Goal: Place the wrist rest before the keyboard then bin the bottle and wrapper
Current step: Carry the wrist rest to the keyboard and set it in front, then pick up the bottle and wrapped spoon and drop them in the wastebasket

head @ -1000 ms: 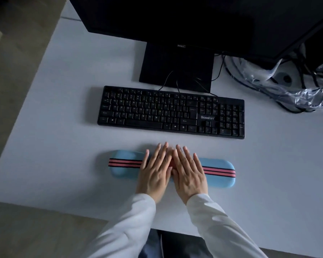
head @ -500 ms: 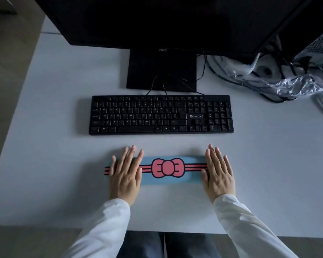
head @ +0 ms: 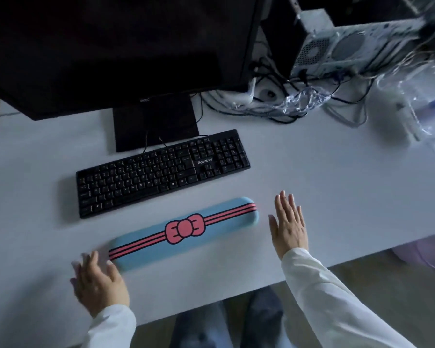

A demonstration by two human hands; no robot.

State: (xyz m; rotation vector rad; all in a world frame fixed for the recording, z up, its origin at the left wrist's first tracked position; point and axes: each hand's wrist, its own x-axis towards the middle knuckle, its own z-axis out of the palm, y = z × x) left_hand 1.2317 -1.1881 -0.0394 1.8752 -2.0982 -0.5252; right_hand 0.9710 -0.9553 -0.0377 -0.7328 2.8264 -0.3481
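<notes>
A light-blue wrist rest point(head: 146, 249) with pink stripes and a pink bow lies flat on the white table point(head: 337, 187), just in front of the black keyboard point(head: 161, 172) and parallel to it. My left hand point(head: 98, 282) is open at the rest's left end, thumb at its edge, slightly blurred. My right hand point(head: 288, 224) hovers open just right of the rest, not touching it. A crumpled clear wrapper point(head: 303, 101) sits among cables at the back. A clear plastic bottle point(head: 422, 101) with a blue label lies at the far right, blurred.
A dark monitor point(head: 111, 46) on its stand rises behind the keyboard. A white computer case point(head: 349, 46) and tangled cables fill the back right. A pale purple bin point(head: 427, 254) shows below the table's right front edge. My legs are under the table.
Both hands have slid off the wrist rest, the left to its left end, the right past its right end. My view has swung right, bringing the bottle and bin into sight.
</notes>
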